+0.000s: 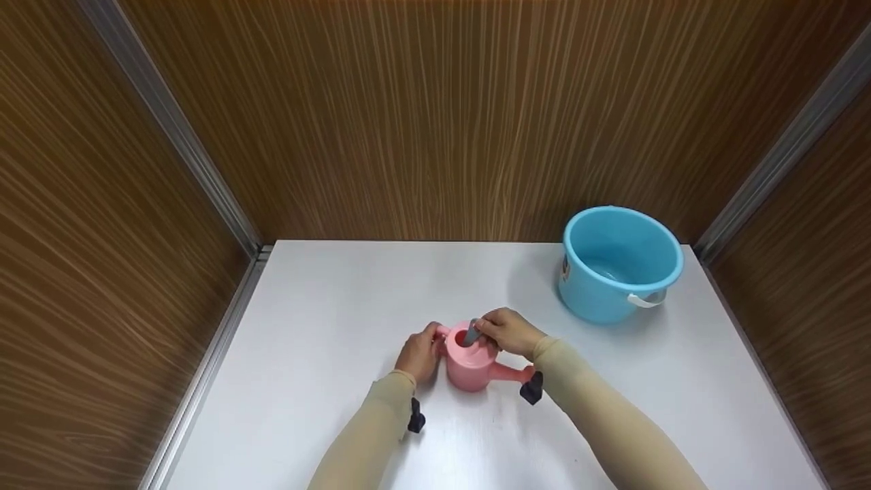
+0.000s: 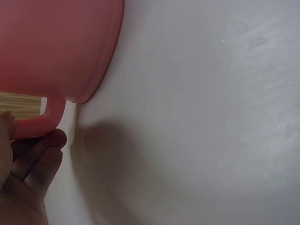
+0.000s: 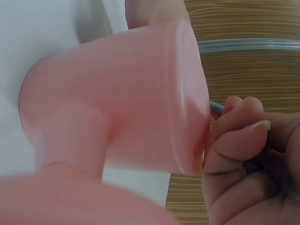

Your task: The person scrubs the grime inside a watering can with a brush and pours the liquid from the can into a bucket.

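Note:
A pink watering can stands upright on the white table, its spout pointing right in the head view. My left hand grips its handle from the left, the fingers curled round it in the left wrist view. Over the can's top opening, my right hand pinches a slim grey object between thumb and fingers. That object's lower end dips inside the opening and is hidden; its exact kind I cannot tell. In the right wrist view my curled right fingers are right at the can's rim.
A light blue bucket with a white handle grip stands at the table's back right. Wood-grain panels enclose the white table at the back and both sides, with metal strips along the corners.

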The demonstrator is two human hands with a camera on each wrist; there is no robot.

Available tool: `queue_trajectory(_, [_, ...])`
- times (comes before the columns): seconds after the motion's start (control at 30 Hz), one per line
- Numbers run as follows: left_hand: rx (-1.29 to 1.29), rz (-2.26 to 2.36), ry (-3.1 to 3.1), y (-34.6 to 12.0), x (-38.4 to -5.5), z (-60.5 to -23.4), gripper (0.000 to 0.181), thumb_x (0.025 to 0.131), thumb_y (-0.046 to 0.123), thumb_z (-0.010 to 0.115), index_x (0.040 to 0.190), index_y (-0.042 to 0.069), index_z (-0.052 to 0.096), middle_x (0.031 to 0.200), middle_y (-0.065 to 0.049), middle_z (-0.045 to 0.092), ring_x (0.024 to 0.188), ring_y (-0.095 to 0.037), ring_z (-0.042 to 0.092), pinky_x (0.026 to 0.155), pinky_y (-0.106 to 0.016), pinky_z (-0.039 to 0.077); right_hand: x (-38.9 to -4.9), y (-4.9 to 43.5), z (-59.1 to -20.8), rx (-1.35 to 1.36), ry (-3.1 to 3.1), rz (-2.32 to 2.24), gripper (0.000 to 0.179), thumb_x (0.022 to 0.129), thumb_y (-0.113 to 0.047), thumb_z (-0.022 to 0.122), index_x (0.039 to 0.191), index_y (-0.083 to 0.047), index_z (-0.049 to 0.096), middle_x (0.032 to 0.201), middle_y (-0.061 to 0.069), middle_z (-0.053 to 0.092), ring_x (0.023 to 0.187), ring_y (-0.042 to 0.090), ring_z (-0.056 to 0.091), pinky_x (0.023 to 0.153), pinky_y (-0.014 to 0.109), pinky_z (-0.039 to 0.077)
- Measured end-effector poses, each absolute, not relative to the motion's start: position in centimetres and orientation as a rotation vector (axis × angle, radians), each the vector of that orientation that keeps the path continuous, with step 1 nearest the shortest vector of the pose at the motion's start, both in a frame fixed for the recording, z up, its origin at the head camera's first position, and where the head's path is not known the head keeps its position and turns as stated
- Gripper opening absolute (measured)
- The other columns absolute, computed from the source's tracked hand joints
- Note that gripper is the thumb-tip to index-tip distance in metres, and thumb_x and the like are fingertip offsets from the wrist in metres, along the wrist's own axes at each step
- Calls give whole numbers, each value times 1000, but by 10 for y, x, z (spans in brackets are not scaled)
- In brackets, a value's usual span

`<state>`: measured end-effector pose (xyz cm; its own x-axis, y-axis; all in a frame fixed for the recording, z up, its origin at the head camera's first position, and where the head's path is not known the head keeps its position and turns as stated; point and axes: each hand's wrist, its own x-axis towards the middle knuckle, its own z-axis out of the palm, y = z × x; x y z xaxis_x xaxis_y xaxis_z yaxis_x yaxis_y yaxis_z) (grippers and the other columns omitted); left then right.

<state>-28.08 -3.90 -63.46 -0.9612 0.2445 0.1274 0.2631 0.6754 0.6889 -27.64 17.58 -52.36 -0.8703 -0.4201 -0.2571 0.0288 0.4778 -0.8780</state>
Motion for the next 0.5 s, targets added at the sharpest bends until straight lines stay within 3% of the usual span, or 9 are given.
queue_trajectory(0.5, [-430, -1153, -2915, -38, -285, -631, 9, 99, 20, 56, 108, 23, 56, 93, 8, 64, 86, -9, 59, 83, -33, 50, -283, 185, -518, -331, 2296, -1394, 31, 102, -24, 49, 97, 0, 69, 73, 5, 57, 67, 15, 49, 61, 26, 41])
